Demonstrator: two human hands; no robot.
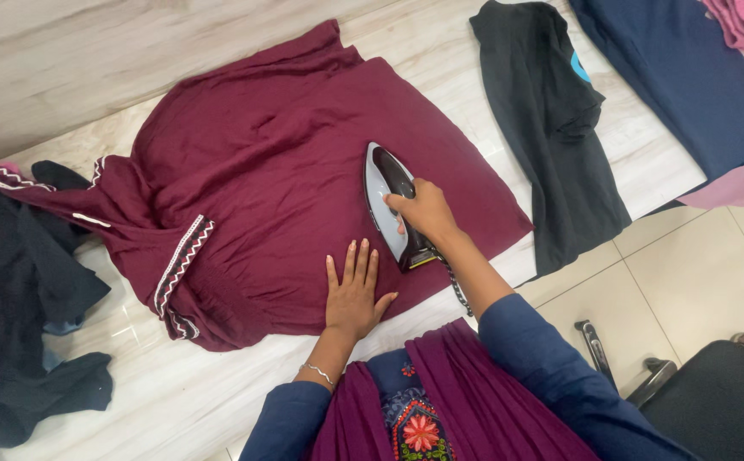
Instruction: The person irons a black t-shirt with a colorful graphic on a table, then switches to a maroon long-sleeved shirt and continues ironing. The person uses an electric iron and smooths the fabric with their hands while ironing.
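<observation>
A grey-and-black electric iron (pixel 392 205), long axis running away from the body, is gripped by the closed right hand (pixel 423 212) on a maroon trimmed garment (pixel 287 171) spread over a pale table (pixel 176 393), just beyond the flat, spread left hand (pixel 353 294).

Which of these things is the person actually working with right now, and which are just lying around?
In use:
- iron, gripped by right hand
- maroon garment, pressed flat by left hand

Lying about:
- black shirt
- navy garment
- dark clothes pile
</observation>
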